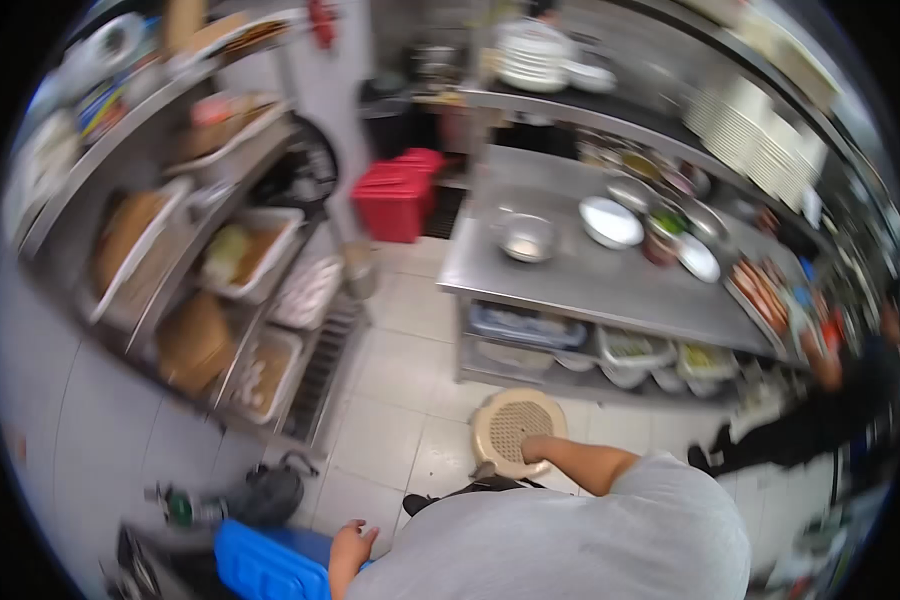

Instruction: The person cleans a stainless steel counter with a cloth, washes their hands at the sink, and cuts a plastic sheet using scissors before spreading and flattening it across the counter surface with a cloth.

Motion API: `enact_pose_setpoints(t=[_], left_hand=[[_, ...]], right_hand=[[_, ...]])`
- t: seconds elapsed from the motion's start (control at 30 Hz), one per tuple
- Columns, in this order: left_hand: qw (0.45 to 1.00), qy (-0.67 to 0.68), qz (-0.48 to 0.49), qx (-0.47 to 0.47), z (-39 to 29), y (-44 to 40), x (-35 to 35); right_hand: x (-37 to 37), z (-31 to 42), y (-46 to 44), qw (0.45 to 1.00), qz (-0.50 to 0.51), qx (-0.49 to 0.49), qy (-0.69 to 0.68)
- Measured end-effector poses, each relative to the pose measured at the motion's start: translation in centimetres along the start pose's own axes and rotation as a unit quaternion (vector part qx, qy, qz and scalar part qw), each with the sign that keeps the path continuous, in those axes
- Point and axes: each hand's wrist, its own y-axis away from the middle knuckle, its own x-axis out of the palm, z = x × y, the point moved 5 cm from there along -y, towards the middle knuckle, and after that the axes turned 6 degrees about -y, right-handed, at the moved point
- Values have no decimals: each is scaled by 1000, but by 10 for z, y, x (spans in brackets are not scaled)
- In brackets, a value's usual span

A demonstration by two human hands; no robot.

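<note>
My right hand (536, 450) reaches down over the round beige plastic stool (519, 418), which has a perforated seat and stands on the floor. The fingers are blurred and partly hidden, so I cannot make out whether they touch or grip the stool. On the other side of my body, my left hand (353, 546) is held low with its fingers apart and nothing in it. It is close to a blue plastic lid or bin (270, 566).
A steel worktable (530, 185) carries a metal bowl (526, 238) and white plates (611, 222). Shelves with food trays (253, 250) stand left. A red bin (396, 196) sits at the back. Another person (820, 405) works on the right.
</note>
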Motion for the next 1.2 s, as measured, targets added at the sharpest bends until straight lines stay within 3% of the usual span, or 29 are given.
enact_pose_setpoints(t=[0.03,0.13,0.23,0.27,0.37,0.4,0.47,0.53,0.63,0.8,0.9,1.0,1.03,1.07,1.1,1.17,1.2], left_hand=[[999,-22,-4,35,-8,-18,-21],[991,-95,-5,99,-22,-67,-52],[970,-205,29,131,-32,-117,-40],[965,-213,32,151,-43,-127,-31],[959,-195,79,190,-86,-133,13],[953,-195,103,209,-100,-129,33],[939,-189,159,238,-122,-118,76],[924,-176,222,255,-129,-109,124],[923,-157,283,211,-103,-125,198],[878,-296,305,223,-98,-101,238],[625,-420,360,551,-20,-159,327],[603,-455,325,569,-26,-161,324],[705,-435,390,403,-30,-166,322],[815,-361,406,201,-32,-169,315],[887,-290,359,34,-44,-162,300],[851,-288,390,204,-85,-162,298],[860,-257,382,219,-103,-157,295]], right_hand=[[18,-15,-5,1000,10,17,-21],[39,-39,31,985,-107,43,-127],[93,-56,71,970,-121,88,-192],[118,-58,79,980,-96,80,-156],[184,-62,117,987,-42,79,-134],[201,-62,132,991,-71,36,-111],[232,-69,164,982,-25,86,-164],[263,-77,189,983,-28,79,-161],[305,-105,217,968,-17,134,-212],[368,-146,275,867,-196,292,-354],[388,-140,301,826,-149,327,-434],[423,-132,308,772,-150,368,-496],[434,-124,311,722,-161,387,-551],[443,-115,311,727,-145,378,-555],[450,-105,310,732,-129,368,-558],[470,-86,302,753,-64,343,-558],[474,-76,302,784,-46,315,-533]])
